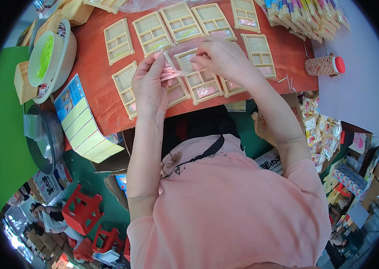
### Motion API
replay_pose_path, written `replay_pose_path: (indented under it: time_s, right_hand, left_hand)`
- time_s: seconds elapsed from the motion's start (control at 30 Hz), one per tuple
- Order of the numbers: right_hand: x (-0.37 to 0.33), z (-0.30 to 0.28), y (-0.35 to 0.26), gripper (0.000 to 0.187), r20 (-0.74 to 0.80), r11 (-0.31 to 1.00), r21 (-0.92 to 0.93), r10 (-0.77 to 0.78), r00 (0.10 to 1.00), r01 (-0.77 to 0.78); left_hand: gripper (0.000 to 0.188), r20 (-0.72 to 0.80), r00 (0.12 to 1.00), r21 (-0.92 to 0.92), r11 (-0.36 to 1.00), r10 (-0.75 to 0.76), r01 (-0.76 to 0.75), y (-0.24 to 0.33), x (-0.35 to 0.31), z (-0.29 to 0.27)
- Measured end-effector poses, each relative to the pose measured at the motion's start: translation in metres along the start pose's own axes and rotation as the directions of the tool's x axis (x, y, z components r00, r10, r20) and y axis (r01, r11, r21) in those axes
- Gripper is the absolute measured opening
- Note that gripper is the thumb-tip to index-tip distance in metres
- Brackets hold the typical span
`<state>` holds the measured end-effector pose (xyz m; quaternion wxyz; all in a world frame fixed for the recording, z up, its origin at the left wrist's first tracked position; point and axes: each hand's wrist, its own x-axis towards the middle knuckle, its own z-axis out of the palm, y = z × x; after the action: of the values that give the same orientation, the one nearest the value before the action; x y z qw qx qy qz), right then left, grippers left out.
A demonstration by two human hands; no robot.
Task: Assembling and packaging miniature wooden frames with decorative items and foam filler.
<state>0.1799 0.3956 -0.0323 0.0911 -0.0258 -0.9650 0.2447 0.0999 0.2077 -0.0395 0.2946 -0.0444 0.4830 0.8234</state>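
My left hand (149,83) is closed around several small pink packets (170,73), which stick out to the right between thumb and fingers. It is over a beige compartment tray (129,92) in the near row. My right hand (225,56) has its fingers curled together just above another beige tray (198,83). A pink packet (198,66) shows in that tray right by the fingertips, and I cannot make out whether they grip anything. A second pink packet (206,92) sits in the tray's near compartment.
More beige trays (118,41) stand in rows on the red table (93,58), some with green or pink pieces. At left is a white bowl (34,67) of green pieces. A red-lidded jar (321,66) lies at right, below bundled sticks (306,18). Red stools (82,208) stand on the floor.
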Motion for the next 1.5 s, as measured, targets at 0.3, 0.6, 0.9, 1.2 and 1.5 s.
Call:
replay_pose_path:
  time_s: [0.3, 0.6, 0.9, 1.2, 1.5]
  right_hand:
    - [0.005, 0.011, -0.013, 0.025, 0.089, 0.957, -0.182, 0.243, 0.966, -0.224]
    - [0.007, 0.010, -0.024, 0.020, 0.165, 0.953, -0.240, 0.229, 0.959, -0.186]
    - [0.024, -0.016, -0.017, 0.018, 0.086, 0.993, -0.071, 0.104, 0.991, -0.098]
    - [0.075, 0.020, 0.041, 0.014, -0.026, 0.859, -0.477, -0.226, 0.974, 0.186]
    - [0.059, 0.010, -0.042, 0.025, 0.187, 0.871, 0.490, -0.100, 0.977, -0.005]
  left_hand:
    - [0.015, -0.011, 1.000, 0.100, 0.995, -0.012, 0.013, -0.012, -0.013, -0.004]
    - [0.014, 0.009, 1.000, 0.106, 0.994, 0.014, -0.015, -0.015, -0.012, -0.010]
    - [0.012, -0.014, 0.998, 0.063, 0.996, 0.062, -0.061, -0.007, -0.010, -0.023]
    - [0.020, -0.042, 0.999, -0.074, 0.997, -0.010, 0.007, 0.006, -0.008, -0.026]
    - [0.038, 0.024, 0.987, 0.134, 0.978, 0.159, -0.161, 0.014, -0.008, -0.030]
